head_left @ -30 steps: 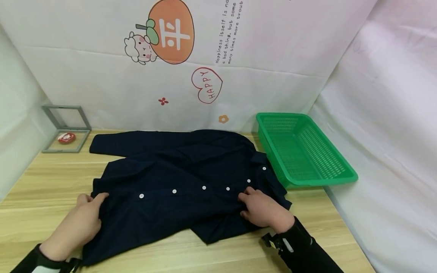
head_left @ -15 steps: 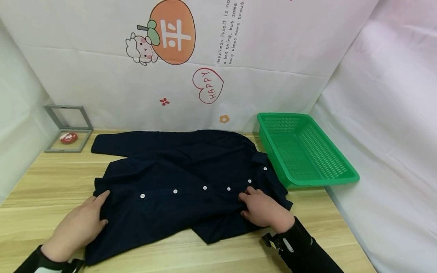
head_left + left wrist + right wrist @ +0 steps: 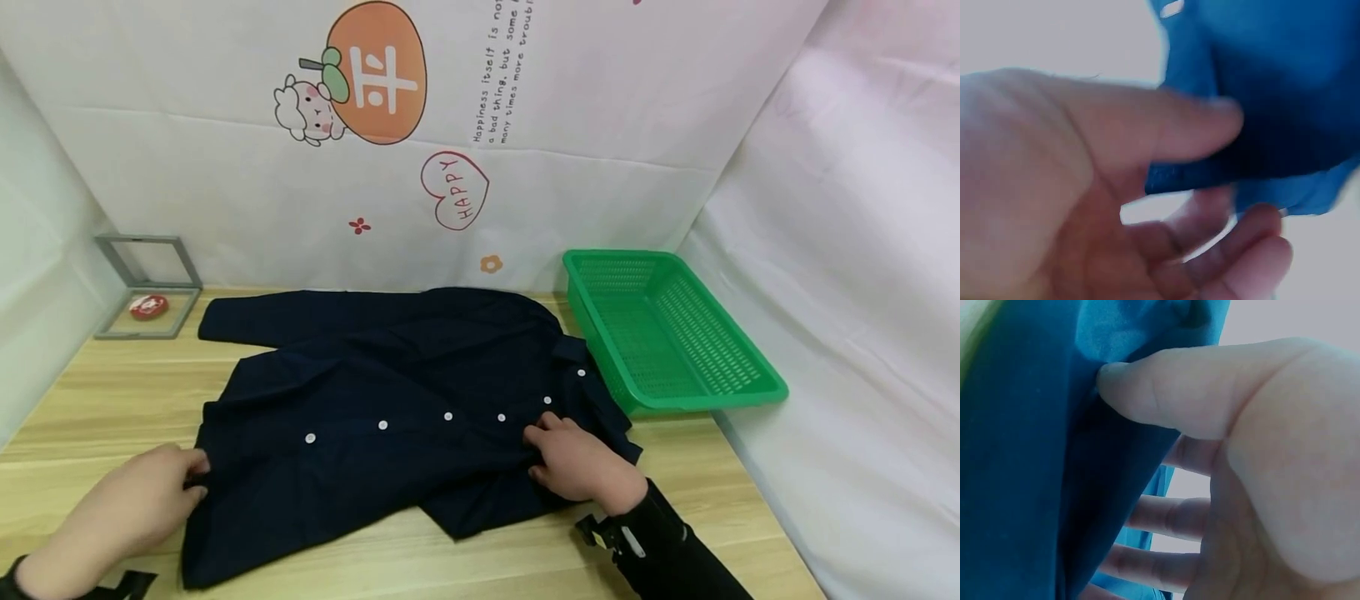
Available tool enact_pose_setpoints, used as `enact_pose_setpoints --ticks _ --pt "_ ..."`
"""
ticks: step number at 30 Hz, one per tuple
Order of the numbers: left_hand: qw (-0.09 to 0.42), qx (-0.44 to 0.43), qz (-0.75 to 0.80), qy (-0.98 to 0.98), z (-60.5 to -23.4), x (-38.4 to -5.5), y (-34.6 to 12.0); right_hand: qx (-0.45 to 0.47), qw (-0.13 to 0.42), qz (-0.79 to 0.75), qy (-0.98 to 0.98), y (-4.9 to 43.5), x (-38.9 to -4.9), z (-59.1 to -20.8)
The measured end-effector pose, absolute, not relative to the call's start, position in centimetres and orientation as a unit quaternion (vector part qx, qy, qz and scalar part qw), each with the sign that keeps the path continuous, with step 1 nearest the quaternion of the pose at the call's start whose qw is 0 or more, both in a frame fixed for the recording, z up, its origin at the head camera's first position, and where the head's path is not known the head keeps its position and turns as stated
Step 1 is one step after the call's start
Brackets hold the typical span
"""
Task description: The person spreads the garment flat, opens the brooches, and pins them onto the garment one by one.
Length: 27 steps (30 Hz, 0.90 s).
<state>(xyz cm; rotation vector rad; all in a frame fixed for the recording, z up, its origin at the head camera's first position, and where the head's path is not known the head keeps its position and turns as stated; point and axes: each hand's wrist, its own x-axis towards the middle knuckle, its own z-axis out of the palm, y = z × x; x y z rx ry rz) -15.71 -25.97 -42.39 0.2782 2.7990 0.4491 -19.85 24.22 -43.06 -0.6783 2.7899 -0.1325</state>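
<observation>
One shirt (image 3: 375, 375); six buttons (image 3: 383, 425); one basket (image 3: 652, 342); one grey case (image 3: 137, 336); one disc (image 3: 148, 307); one left hand (image 3: 142, 500); one right hand (image 3: 581, 462)

Matt cloth shirt (image 3: 390, 371), faintly glossy plastic basket (image 3: 660, 333), smooth wood-grain tabletop (image 3: 375, 562), lightly creased cloth backdrop (image 3: 225, 183).

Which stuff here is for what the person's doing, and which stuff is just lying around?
In the job:
dark shirt, being handled
its white buttons

Just lying about, it seems:
green basket, though it might get used
grey-rimmed case, open
red round thing, in the case
</observation>
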Motion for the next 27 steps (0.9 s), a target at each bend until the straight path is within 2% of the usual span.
enact_pose_setpoints --ticks 4,7,10,13,15,18,20,22,25,27 --pt "0.140 0.098 0.219 0.961 -40.4 -16.2 -27.4 -0.238 0.139 -0.049 0.960 24.3 -19.8 -43.1" --pt "0.089 0.077 0.265 0.957 -39.9 -17.3 -28.4 -0.242 0.143 -0.053 0.958 24.3 -19.8 -42.9" --pt "0.034 0.064 0.231 0.970 -40.7 -18.5 -28.4 -0.243 0.146 -0.063 0.957 24.5 -19.7 -42.6" --pt "0.015 0.052 0.152 0.987 -41.5 -18.6 -27.1 -0.243 0.144 -0.068 0.957 24.8 -19.4 -42.5" --pt "-0.005 0.059 0.120 0.991 -42.0 -17.8 -25.3 -0.245 0.127 -0.061 0.959 25.1 -18.9 -42.4" --pt "-0.112 0.106 0.102 0.983 -42.3 -16.2 -22.2 -0.246 0.072 -0.043 0.966 25.4 -18.1 -42.1" --pt "-0.142 0.150 0.096 0.974 -42.2 -15.1 -20.2 -0.240 0.038 -0.031 0.969 25.5 -17.6 -41.6" --pt "-0.100 0.192 0.086 0.972 -42.2 -14.3 -18.6 -0.229 0.037 -0.026 0.972 25.5 -17.0 -41.1" --pt "0.040 0.218 0.065 0.973 -43.0 -13.4 -16.9 -0.212 0.090 -0.021 0.973 25.5 -16.2 -40.7" --pt "0.085 0.225 0.042 0.970 -43.9 -13.3 -16.5 -0.198 0.129 -0.024 0.971 25.6 -15.9 -40.9"
